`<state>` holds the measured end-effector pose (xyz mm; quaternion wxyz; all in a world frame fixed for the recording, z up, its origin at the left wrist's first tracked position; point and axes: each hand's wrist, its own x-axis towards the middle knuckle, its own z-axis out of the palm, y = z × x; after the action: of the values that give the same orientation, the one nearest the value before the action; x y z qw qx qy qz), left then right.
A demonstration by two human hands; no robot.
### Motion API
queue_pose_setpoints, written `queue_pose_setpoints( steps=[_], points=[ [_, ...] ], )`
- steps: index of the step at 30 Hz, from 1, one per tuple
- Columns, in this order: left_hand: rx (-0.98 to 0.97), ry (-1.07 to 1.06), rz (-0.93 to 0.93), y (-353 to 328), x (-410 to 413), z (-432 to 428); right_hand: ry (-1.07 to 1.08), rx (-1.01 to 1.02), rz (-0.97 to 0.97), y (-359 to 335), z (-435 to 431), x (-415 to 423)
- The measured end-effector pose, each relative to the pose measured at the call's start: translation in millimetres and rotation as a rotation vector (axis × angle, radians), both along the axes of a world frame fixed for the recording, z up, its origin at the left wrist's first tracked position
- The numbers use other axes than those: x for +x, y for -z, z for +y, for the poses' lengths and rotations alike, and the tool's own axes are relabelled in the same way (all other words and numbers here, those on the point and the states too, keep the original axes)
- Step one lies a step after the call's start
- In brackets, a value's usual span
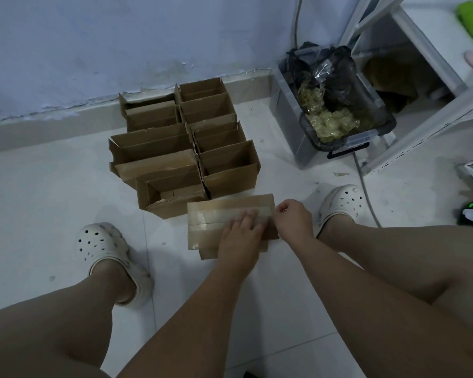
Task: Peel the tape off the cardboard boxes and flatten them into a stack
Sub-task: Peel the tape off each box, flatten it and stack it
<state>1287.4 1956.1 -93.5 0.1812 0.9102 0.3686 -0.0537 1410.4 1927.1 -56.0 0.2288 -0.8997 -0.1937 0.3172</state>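
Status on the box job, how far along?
Done: crumpled tape sits in the bin; a flat box lies on the floor, apparently with another beneath. In hand: the left hand presses that box while the right hand pinches its tape strip. Left: the open boxes near the wall, not yet flattened.

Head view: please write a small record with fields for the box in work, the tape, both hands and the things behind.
box: closed, lies on the floor
tape: clear strips along its top, not yet off
left hand: flat, presses on the box
right hand: fingers curled at the tape's right end, seems to pinch it
open boxes: a group behind the box
bin: right of them, black bag with yellowish scraps inside
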Motion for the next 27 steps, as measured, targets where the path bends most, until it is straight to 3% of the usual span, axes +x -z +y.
queue_pose_setpoints(
  steps=[9,13,17,20,23,25,27],
  points=[
    [-0.183,-0.118,-0.279,5.9,6.4,-2.8,0.095,0.084,0.126,-5.9,13.6,-17.3],
    [-0.321,-0.39,-0.452,-0.6,7.3,-1.2,0.097,0.163,0.227,-10.2,14.3,-15.1],
    [-0.334,-0.603,-0.423,-4.4,11.1,3.1,0.092,0.209,0.245,-8.1,9.8,-13.6],
    [-0.371,-0.705,-0.399,-8.6,10.9,7.0,-0.073,0.094,-0.032,0.3,-3.3,-11.2],
    [-0.406,-0.732,-0.455,-11.7,8.4,6.6,-0.477,0.01,-0.265,8.5,-20.3,-11.6],
    [-0.403,-0.721,-0.472,-12.3,7.0,5.8,-0.699,-0.067,-0.318,16.4,-27.6,-16.7],
    [-0.417,-0.748,-0.48,-12.4,6.3,5.7,-0.769,-0.137,-0.349,22.1,-31.2,-21.2]
  ],
)
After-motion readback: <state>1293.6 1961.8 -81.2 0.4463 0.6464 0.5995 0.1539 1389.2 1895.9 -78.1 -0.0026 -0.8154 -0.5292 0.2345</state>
